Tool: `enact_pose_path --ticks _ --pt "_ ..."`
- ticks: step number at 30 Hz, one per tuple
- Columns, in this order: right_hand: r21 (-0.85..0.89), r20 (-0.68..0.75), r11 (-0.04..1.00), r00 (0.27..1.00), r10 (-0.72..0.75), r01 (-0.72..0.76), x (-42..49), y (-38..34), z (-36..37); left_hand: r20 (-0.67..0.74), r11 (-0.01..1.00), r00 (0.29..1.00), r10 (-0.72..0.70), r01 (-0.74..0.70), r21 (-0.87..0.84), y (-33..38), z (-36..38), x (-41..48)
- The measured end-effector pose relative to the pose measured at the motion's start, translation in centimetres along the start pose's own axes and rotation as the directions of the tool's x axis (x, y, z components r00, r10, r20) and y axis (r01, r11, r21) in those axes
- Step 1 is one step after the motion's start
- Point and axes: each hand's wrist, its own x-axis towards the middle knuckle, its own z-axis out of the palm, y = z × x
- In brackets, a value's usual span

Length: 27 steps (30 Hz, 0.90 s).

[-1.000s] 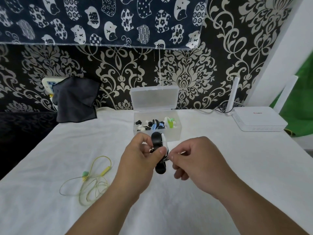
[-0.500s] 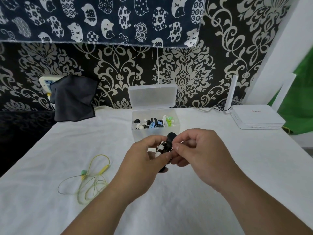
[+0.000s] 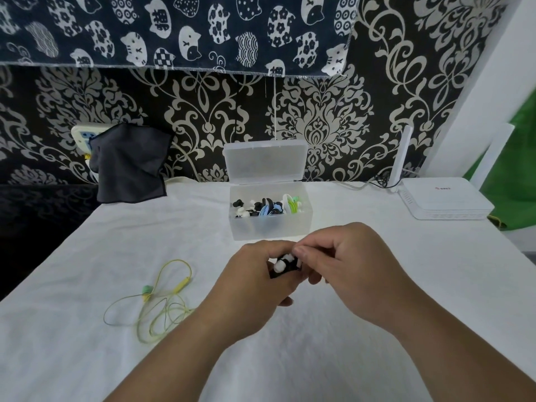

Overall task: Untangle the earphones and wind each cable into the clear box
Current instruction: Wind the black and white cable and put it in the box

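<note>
A wound black-and-white earphone bundle (image 3: 283, 265) is gripped between the curled fingers of the left hand (image 3: 249, 288) and right hand (image 3: 353, 274), just in front of the open clear box (image 3: 269, 230), in which other coiled earphones (image 3: 268, 206) are seen. A yellow-green cable (image 3: 162, 300) is left loose on the white-covered desk (image 3: 58, 358)

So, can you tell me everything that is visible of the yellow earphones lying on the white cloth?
The yellow earphones are a thin, rubbery-looking yellow-green cable with one green earbud and a yellow inline piece visible. They lie loose, unwound, in overlapping loops on the white cloth, to the front left of the clear box. Only the cloth clearly touches them; the rightmost loops come near the left forearm, contact unclear.
</note>
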Motion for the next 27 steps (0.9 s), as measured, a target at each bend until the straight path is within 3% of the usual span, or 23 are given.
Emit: enact_pose_path --ticks 6,18,24,27 --pt "0.068 -0.035 0.997 0.999 -0.041 0.043 0.4 0.2 0.1 0.055 0.994 0.997 -0.049 0.054 -0.095 -0.1 0.0 -0.2" --pt "0.037 -0.064 0.998 0.996 -0.057 0.060 0.9 0.7 0.1 0.025 0.951 0.998 -0.063 0.068 -0.302 -0.3 0.9 -0.4" --pt "0.086 -0.094 0.992 0.992 -0.088 0.096 0.9 0.6 -0.2 0.031 0.825 0.993 -0.110 0.109 -0.555 0.5 1.3 -0.3" --pt "0.093 -0.075 0.990 0.993 -0.094 0.101 0.8 0.5 -0.1 0.016 0.804 0.992 -0.123 0.109 -0.584 0.7 1.4 -0.4"
